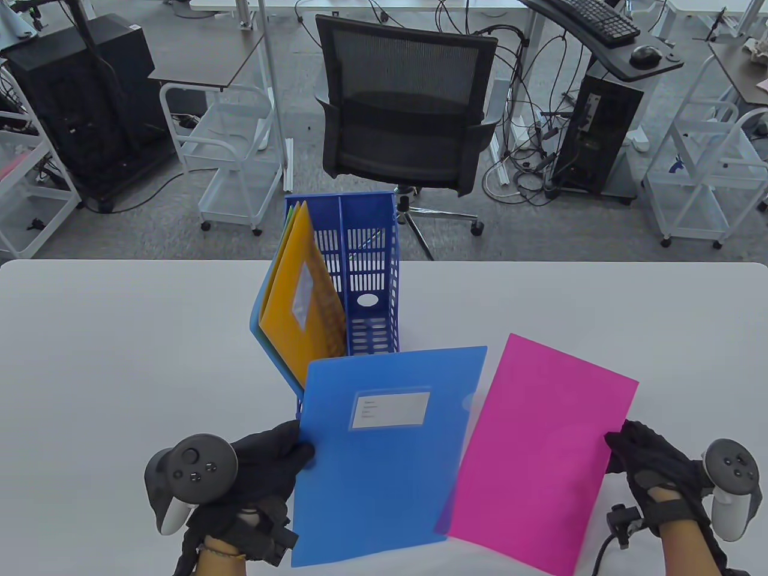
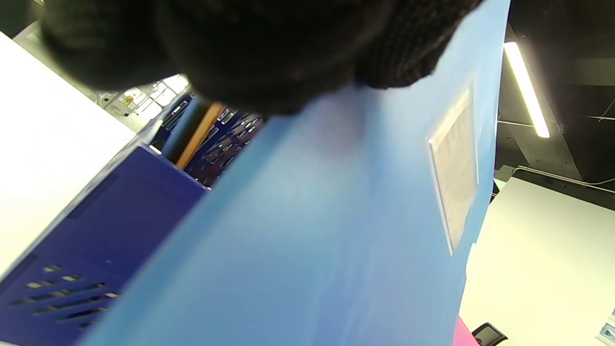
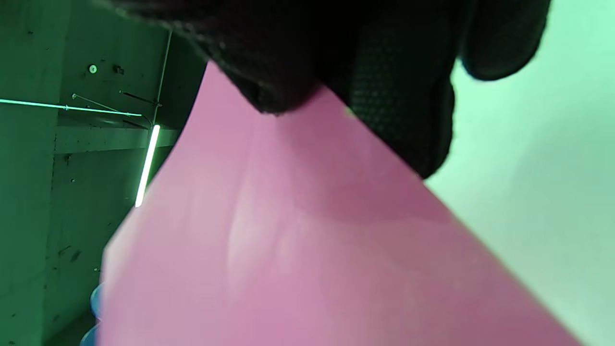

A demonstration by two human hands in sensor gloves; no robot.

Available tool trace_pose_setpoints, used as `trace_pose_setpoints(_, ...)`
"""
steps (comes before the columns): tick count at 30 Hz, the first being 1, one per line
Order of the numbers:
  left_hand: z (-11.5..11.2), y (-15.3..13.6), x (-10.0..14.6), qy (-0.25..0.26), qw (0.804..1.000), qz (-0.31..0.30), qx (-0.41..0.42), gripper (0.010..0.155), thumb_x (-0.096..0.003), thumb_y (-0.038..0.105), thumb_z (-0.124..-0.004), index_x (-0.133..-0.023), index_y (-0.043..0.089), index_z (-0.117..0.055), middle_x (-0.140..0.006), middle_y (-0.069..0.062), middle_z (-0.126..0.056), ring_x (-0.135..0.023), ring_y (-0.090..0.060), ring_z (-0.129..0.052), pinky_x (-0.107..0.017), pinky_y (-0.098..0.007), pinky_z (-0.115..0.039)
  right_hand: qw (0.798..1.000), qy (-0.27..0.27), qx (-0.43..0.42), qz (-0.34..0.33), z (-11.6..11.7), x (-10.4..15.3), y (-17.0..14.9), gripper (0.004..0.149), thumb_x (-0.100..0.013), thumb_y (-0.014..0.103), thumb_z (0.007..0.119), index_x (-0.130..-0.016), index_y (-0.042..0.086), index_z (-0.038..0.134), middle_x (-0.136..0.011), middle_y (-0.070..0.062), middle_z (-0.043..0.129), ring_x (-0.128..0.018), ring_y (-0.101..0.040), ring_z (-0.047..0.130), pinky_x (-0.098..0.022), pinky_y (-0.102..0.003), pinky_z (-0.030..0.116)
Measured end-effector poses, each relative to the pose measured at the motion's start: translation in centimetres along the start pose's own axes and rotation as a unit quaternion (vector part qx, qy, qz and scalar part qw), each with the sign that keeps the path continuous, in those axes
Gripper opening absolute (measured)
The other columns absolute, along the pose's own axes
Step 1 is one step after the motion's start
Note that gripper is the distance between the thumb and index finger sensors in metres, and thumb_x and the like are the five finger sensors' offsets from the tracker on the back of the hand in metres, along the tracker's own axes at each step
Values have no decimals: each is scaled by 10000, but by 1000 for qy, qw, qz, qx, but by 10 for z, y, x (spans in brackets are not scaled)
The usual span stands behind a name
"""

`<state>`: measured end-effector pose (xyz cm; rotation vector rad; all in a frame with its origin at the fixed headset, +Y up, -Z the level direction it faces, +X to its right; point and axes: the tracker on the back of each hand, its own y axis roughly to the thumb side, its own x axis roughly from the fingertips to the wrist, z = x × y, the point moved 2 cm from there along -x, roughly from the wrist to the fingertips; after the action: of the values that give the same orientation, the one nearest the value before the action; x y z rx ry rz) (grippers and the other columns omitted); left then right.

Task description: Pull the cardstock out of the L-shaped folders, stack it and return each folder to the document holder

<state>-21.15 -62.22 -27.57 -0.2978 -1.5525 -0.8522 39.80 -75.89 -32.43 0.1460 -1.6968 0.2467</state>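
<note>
Cardstock (image 1: 543, 450), bright pink, is almost out of the blue folder (image 1: 381, 456), only its left edge still tucked under the folder's right side, both held above the table (image 1: 90, 360). Left hand (image 1: 264, 474) pinches the folder's left edge, right hand (image 1: 651, 468) pinches the cardstock's right edge. Holder (image 1: 366, 270) stands just behind with an orange folder (image 1: 303, 318) leaning out of its left slot.

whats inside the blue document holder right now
The left slot of the document holder holds an orange folder with green and blue edges behind it; the right slot looks empty. Their contents are hidden.
</note>
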Motion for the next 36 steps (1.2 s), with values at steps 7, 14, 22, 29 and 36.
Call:
trace_pose_setpoints(7, 9, -2, 3, 13, 1000, 1, 3, 420, -417, 335, -888, -800, 177, -952, -555, -74, -1111, -154, -105, -1084, -247, -390, -970, 998, 24, 41, 35, 2, -2, -6, 407, -452, 232, 851, -806, 42, 780, -706, -269, 960, -459, -310, 1031, -594, -641, 673)
trace_pose_setpoints(14, 3, -1, 1, 3, 1000, -3, 9, 420, -422, 337, -886, -807, 179, -944, -565, -71, -1106, -165, -103, -1088, -257, -389, -971, 996, 19, 43, 70, 6, -1, -9, 418, -463, 250, 847, -818, 46, 761, -721, -259, 954, -477, -295, 1043, -603, -606, 684)
trace_pose_setpoints(22, -6, 2, -1, -21, 1000, -9, 18, 416, -432, 352, -887, -804, 173, -940, -577, -67, -1105, -192, -105, -1111, -283, -391, -981, 994, 3, 60, 92, 7, 0, -8, 489, -461, 276, 872, -850, 21, 725, -765, -290, 916, -538, -323, 1030, -622, -587, 672)
trace_pose_setpoints(29, -7, 3, -1, -16, 1000, -12, 16, 417, -432, 355, -888, -804, 174, -938, -581, -66, -1102, -197, -107, -1113, -287, -392, -981, 993, -1, 80, 90, 7, 1, -6, 545, -456, 284, 888, -868, -21, 703, -801, -343, 868, -584, -385, 996, -624, -621, 641)
trace_pose_setpoints(36, -9, 6, -1, -14, 999, -22, 20, 415, -432, 359, -891, -801, 173, -939, -582, -64, -1103, -201, -104, -1122, -289, -387, -987, 991, 5, 81, 109, 8, 2, -9, 629, -464, 285, 874, -925, -50, 608, -892, -392, 744, -697, -455, 900, -654, -662, 538)
